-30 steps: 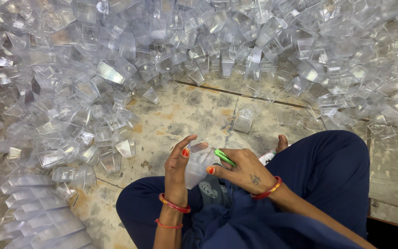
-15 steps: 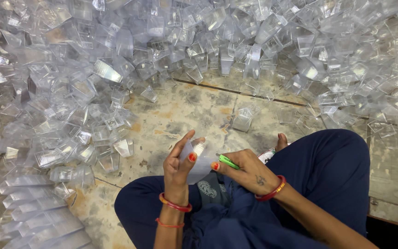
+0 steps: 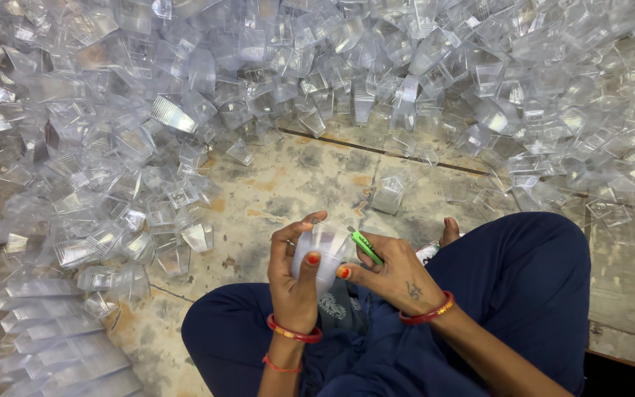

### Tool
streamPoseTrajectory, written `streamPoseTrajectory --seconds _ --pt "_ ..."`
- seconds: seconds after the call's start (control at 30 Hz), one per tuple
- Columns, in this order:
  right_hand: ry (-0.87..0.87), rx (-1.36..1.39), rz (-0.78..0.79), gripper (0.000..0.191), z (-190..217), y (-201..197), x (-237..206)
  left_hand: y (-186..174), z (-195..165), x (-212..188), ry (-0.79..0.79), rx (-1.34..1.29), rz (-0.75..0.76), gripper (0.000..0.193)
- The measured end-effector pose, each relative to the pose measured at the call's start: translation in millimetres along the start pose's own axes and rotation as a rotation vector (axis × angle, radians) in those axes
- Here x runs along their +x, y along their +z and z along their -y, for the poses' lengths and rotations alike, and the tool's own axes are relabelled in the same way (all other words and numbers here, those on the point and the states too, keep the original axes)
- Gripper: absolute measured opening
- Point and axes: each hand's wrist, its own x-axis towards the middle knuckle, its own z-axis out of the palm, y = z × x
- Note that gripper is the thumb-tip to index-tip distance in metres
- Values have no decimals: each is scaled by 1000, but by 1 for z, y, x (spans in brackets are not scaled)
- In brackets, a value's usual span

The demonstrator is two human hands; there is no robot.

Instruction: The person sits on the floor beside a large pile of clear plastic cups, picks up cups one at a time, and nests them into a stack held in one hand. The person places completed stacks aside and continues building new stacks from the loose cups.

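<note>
My left hand (image 3: 293, 283) grips a small clear plastic cup (image 3: 323, 246) in front of my lap, thumb on its near wall. My right hand (image 3: 395, 273) holds a green-handled tool (image 3: 366, 247) against the cup's right side. Both wrists wear red bangles. I sit cross-legged in dark blue trousers (image 3: 523, 287), a toe (image 3: 449, 230) showing beside my right hand.
A deep heap of clear plastic cups (image 3: 259, 81) rings the stained concrete floor (image 3: 288, 187) on the left, far and right sides. Nested rows of cups (image 3: 53, 338) lie at lower left. One loose cup (image 3: 389, 195) stands alone on the floor ahead.
The cup has been turned in my left hand and my thumb has shifted onto its near wall. The green tool stays at the cup's right edge.
</note>
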Motion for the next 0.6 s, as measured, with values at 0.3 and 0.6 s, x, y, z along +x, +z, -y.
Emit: streamPoseTrajectory --seconds 0.3,0.6 --pt "-68 69 23 61 -1 1 2 -1 -9 0 98 177 -9 46" --pt "-96 83 106 59 0 -1 2 1 -15 -1 142 290 -22 50"
